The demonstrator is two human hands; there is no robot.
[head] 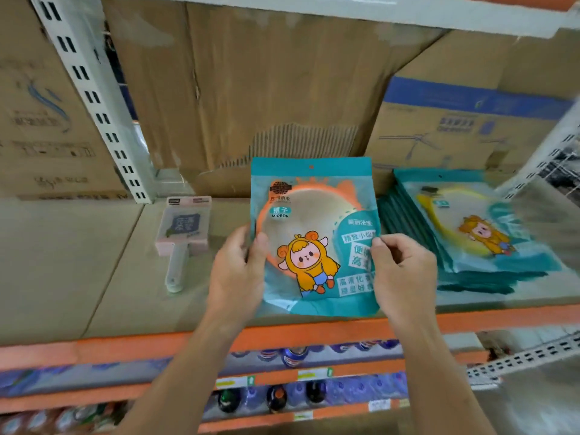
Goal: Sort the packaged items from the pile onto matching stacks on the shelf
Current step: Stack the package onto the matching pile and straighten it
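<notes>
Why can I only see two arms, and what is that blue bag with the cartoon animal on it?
The camera sits on a person's head and looks down, so only their arms show. There is no robot. The left hand and the right hand each pinch one side of a teal packet. It says MIRROR and has an orange ring inside. They hold it up over the shelf. To its right lies a stack of similar teal packets, the top one showing yellow. To its left lies a pink packet with a handle. Cardboard boxes stand behind, and bottles sit lower down.

The shelf (78, 262) bears a pink packaged brush (183, 227) at left, a teal packet stack (470, 227) at right.
</notes>
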